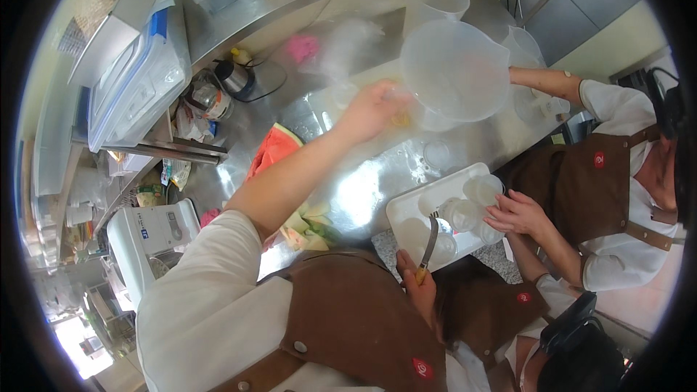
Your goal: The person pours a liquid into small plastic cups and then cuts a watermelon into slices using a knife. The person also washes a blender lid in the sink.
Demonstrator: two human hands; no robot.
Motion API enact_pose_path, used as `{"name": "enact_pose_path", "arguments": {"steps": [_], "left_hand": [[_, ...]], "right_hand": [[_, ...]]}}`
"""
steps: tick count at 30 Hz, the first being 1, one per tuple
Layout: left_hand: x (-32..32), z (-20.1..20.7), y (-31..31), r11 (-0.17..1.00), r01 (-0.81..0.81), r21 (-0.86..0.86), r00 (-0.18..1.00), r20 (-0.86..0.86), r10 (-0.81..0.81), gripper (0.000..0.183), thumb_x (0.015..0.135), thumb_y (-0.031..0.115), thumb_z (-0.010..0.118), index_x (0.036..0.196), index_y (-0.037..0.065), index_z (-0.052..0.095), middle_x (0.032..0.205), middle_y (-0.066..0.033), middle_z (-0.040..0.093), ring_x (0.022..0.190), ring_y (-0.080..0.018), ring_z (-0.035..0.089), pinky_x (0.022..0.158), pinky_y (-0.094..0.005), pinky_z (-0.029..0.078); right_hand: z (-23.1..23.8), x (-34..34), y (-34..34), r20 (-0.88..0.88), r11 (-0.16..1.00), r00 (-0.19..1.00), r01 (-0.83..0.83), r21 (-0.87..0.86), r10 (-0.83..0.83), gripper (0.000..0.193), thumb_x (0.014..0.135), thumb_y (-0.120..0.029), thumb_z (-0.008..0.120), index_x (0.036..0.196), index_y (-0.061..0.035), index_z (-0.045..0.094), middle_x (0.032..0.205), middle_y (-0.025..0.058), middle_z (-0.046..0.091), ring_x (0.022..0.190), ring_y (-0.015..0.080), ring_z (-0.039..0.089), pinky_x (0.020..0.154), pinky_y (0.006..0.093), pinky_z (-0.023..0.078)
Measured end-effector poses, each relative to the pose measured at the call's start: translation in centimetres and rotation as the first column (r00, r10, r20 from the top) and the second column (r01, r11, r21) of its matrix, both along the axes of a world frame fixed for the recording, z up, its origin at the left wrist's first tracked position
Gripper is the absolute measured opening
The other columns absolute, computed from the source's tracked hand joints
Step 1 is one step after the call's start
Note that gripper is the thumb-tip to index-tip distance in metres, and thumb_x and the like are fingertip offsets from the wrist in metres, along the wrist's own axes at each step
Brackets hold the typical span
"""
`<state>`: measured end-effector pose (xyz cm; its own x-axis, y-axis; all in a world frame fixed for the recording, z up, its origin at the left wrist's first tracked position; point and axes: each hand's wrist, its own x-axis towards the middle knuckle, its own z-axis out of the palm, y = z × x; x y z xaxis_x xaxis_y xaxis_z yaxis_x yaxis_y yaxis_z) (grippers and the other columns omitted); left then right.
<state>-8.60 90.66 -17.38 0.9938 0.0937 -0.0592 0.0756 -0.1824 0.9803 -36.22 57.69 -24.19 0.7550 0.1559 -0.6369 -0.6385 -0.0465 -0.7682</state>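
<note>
My left hand (374,112), blurred by motion, is closed at the near left side of a big translucent plastic pitcher (454,65), where its handle would be. The pitcher is tilted, spout toward the right, above the steel counter. Low by my apron, my right hand (418,292) grips the wooden handle of a knife (431,243) with a curved metal blade and forked tip. The blade points up over a white tray (406,207) of clear plastic cups (459,214). Under my left forearm lie a cut red watermelon (274,147) and pale green rind pieces (312,229).
A co-worker's hand (517,214) touches the cups; that person's other forearm (544,81) reaches behind the pitcher. Another person stands close at lower right. More pitchers (435,3) stand at the back. A steel shelf (254,18) overhangs the counter, and a white appliance (149,236) stands left.
</note>
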Motion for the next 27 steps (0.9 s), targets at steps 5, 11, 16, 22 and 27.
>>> {"name": "enact_pose_path", "arguments": {"steps": [5, 11, 16, 22, 27], "left_hand": [[0.9, -2.3, 7.9, 0.967, -0.175, 0.185, 0.981, 0.113, 0.156, 0.038, 0.101, 0.039, 0.069, 0.106, 0.001, 0.064, 0.091, -0.0148, 0.067, 0.088, -0.0227, 0.066, 0.082, -0.0384, 0.053], [6.3, -6.8, 13.6, 0.895, -0.352, 0.274, 0.936, 0.124, 0.33, 0.038, 0.099, 0.038, 0.072, 0.102, 0.0, 0.064, 0.085, -0.0098, 0.066, 0.078, -0.0202, 0.06, 0.075, -0.036, 0.051], [10.4, -10.0, 14.7, 0.804, -0.502, 0.318, 0.864, 0.137, 0.485, 0.058, 0.096, 0.046, 0.071, 0.133, 0.001, 0.062, 0.115, -0.0275, 0.07, 0.111, -0.0394, 0.068, 0.096, -0.0426, 0.054], [10.4, -10.8, 14.0, 0.72, -0.594, 0.359, 0.793, 0.11, 0.599, 0.087, 0.094, 0.046, 0.072, 0.159, 0.004, 0.033, 0.137, -0.0262, 0.064, 0.127, -0.0395, 0.063, 0.106, -0.0428, 0.05], [-8.4, -6.9, 8.2, 0.915, -0.245, -0.322, 0.962, 0.035, 0.27, 0.058, 0.106, 0.027, 0.065, 0.155, 0.004, 0.044, 0.113, -0.0054, 0.068, 0.1, -0.0142, 0.063, 0.093, -0.0326, 0.053]], "right_hand": [[-1.6, 0.6, -0.1, 0.049, 0.987, 0.987, -0.156, 0.046, 0.154, 0.048, 0.103, -0.003, 0.058, 0.147, 0.0109, 0.047, 0.157, 0.0138, 0.053, 0.135, 0.0144, 0.057, 0.093, 0.0231, 0.049], [-0.2, 0.0, 1.5, 0.075, 0.986, 0.987, -0.149, 0.07, 0.144, 0.049, 0.106, -0.007, 0.057, 0.15, 0.0117, 0.047, 0.152, 0.0164, 0.057, 0.139, 0.0205, 0.055, 0.118, 0.0336, 0.038], [-2.1, -1.9, -0.3, 0.025, 0.979, 0.985, -0.169, -0.117, 0.173, 0.037, 0.105, -0.008, 0.059, 0.137, 0.009, 0.056, 0.151, 0.009, 0.056, 0.111, 0.0088, 0.059, 0.087, 0.0237, 0.045], [-1.0, 2.1, 3.5, 0.041, 0.929, 0.954, -0.277, -0.247, 0.296, 0.022, 0.106, -0.018, 0.06, 0.111, 0.0028, 0.065, 0.094, 0.0049, 0.067, 0.08, 0.0108, 0.061, 0.068, 0.0277, 0.048], [-1.7, 8.2, 9.9, 0.014, 0.887, 0.9, -0.426, -0.18, 0.436, 0.027, 0.105, -0.027, 0.063, 0.108, -0.0008, 0.061, 0.077, 0.0022, 0.06, 0.06, 0.01, 0.054, 0.053, 0.0294, 0.045]]}}
